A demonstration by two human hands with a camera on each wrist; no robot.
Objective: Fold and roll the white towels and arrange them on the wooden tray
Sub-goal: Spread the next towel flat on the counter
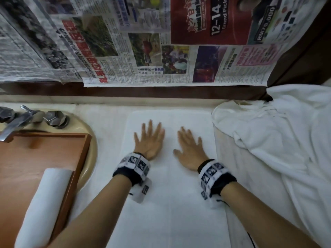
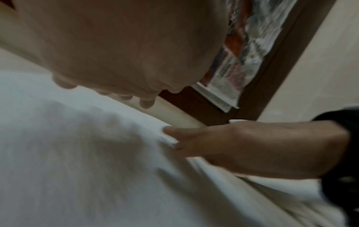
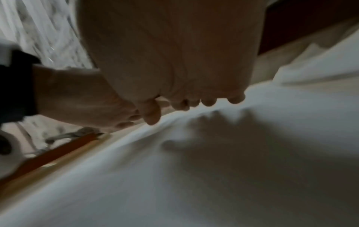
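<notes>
A white towel (image 1: 170, 194) lies folded into a long strip on the counter, running from the near edge to the back. My left hand (image 1: 149, 138) lies flat on its far half with fingers spread. My right hand (image 1: 189, 147) lies flat beside it, fingers straight. In the left wrist view the left hand (image 2: 116, 53) hovers low over the towel (image 2: 77, 153). The right wrist view shows the right hand (image 3: 174, 61) over the towel (image 3: 174, 184). At left, one rolled white towel (image 1: 44, 203) rests on the wooden tray (image 1: 35, 158).
The tray sits over a beige sink (image 1: 89, 149) with a metal tap (image 1: 19, 120). A heap of crumpled white towels (image 1: 277, 140) fills the right of the counter. Newspaper (image 1: 143, 42) covers the wall behind.
</notes>
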